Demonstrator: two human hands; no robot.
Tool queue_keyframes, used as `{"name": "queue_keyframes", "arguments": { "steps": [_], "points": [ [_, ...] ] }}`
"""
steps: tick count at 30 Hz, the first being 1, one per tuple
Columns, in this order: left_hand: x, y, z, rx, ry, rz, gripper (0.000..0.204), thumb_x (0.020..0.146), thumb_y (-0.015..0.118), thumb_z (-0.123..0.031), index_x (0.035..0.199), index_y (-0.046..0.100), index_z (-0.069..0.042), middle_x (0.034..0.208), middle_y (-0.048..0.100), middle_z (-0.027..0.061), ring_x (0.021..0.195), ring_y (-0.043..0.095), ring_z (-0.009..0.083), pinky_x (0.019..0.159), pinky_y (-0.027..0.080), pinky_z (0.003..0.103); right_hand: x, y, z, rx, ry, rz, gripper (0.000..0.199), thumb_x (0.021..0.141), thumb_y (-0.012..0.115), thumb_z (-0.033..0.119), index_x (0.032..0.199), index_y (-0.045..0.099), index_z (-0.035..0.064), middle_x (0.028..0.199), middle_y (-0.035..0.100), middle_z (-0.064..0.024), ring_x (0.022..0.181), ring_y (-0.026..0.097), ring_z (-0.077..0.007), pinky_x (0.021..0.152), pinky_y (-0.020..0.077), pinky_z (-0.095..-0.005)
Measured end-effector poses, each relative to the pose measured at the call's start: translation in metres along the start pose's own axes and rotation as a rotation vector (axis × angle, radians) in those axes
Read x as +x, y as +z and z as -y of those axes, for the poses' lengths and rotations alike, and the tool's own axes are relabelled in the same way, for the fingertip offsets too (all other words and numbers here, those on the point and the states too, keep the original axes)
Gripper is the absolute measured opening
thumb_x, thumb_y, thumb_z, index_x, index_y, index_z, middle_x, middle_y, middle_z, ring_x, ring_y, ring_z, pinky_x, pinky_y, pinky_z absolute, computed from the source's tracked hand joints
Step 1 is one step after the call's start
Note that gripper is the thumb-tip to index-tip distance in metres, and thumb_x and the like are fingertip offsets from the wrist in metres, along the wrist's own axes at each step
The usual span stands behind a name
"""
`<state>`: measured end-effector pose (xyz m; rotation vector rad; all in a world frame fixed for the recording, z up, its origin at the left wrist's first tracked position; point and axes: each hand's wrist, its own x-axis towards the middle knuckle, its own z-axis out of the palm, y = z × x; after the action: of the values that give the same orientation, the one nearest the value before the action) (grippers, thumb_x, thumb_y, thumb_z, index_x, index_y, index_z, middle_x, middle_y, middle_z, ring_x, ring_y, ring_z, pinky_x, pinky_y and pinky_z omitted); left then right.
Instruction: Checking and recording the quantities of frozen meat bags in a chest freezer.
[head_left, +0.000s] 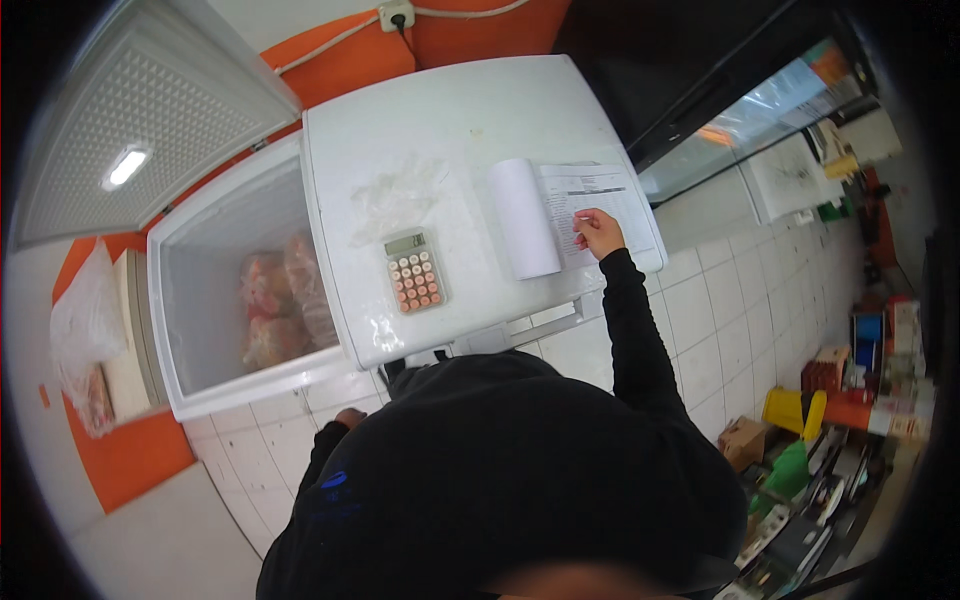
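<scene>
Over a stack of printed sheets [590, 195] is my right hand [600, 235], its fingers curled together. Anything between those fingertips is too small to make out. A turned-back roll of white pages [525, 220] lies along the left side of the sheets. My left hand [350, 417] hangs low beside my body, near the front of the open freezer, its fingers mostly hidden. On the white lid [470, 130] sits a calculator [413, 272] with pale orange keys, touched by neither hand. Behind the calculator lies a crumpled clear plastic bag [405, 195].
At left, the chest freezer [335, 300] stands open under a raised lid [150, 110]; it holds bagged reddish food [280, 300]. A white plastic bag [88, 320] hangs farther left. A dark glass-fronted cabinet [690, 90] borders the right. Boxes and a yellow container [795, 410] crowd the tiled floor's right side.
</scene>
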<state>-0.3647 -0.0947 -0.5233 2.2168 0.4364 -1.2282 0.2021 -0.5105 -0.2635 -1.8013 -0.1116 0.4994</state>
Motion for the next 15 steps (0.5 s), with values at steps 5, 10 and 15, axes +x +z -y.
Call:
{"name": "queue_keyframes", "arguments": {
  "steps": [5,10,15],
  "points": [
    [-0.056,-0.113,-0.194,-0.001,0.211,0.01,0.037,0.086,0.043,-0.03,0.077,0.06,0.001,0.064,0.062,0.0124,0.051,0.061,0.0245,0.052,0.05,0.038,0.022,0.012,0.001,-0.029,0.06,0.304,0.019,0.08,0.062,0.008,0.096,0.057,-0.0006,0.072,0.061,-0.0087,0.055,0.06,-0.0149,0.048,0.0499,-0.0262],
    [-0.088,-0.232,-0.41,-0.715,0.456,-0.575,0.031,0.084,0.06,-0.032,0.089,0.056,-0.001,0.076,0.056,0.0051,0.065,0.049,0.012,0.059,0.042,0.028,0.032,0.017,-0.023,-0.123,0.021,0.312,0.019,0.08,0.061,0.009,0.095,0.056,-0.0006,0.074,0.061,-0.0094,0.052,0.059,-0.0158,0.047,0.049,-0.0277],
    [0.0,-0.272,-0.517,-0.763,0.347,-0.931,0.107,0.058,0.08,-0.048,0.133,0.024,0.004,0.122,0.04,0.0285,0.116,0.042,0.0377,0.096,0.038,0.041,0.03,0.015,-0.03,-0.08,0.01,0.309,0.019,0.081,0.059,0.008,0.097,0.053,0.0011,0.074,0.06,-0.0074,0.054,0.057,-0.015,0.048,0.0481,-0.0273]
  ]
}}
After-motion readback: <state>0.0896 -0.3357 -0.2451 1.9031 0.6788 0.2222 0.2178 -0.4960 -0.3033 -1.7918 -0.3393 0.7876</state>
